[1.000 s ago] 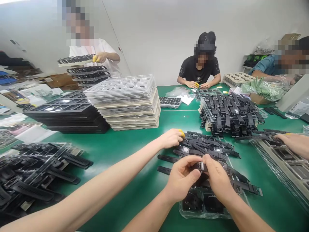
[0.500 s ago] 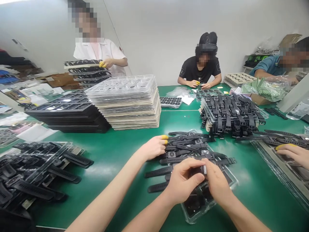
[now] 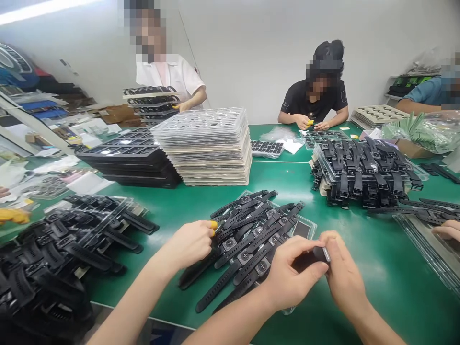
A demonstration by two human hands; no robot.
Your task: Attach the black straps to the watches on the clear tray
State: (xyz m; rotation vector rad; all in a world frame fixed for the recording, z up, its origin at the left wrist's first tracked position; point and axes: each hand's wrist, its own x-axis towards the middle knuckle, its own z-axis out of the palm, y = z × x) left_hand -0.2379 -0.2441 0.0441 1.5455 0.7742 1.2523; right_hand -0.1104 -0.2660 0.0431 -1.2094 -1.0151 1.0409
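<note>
The black piece (image 3: 318, 252) sits right of the frame's centre, directly between the left hand (image 3: 293, 275) and right hand (image 3: 344, 266), equally near, both pinched closely onto it, its pale edge slanting toward the lower right, its full long axis hidden by fingers.

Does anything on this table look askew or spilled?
Nothing looks spilled. The white stack looks askew: its top juts leftward past its base. The central watches lie untidily, straps overlapping, on their tray.
</note>
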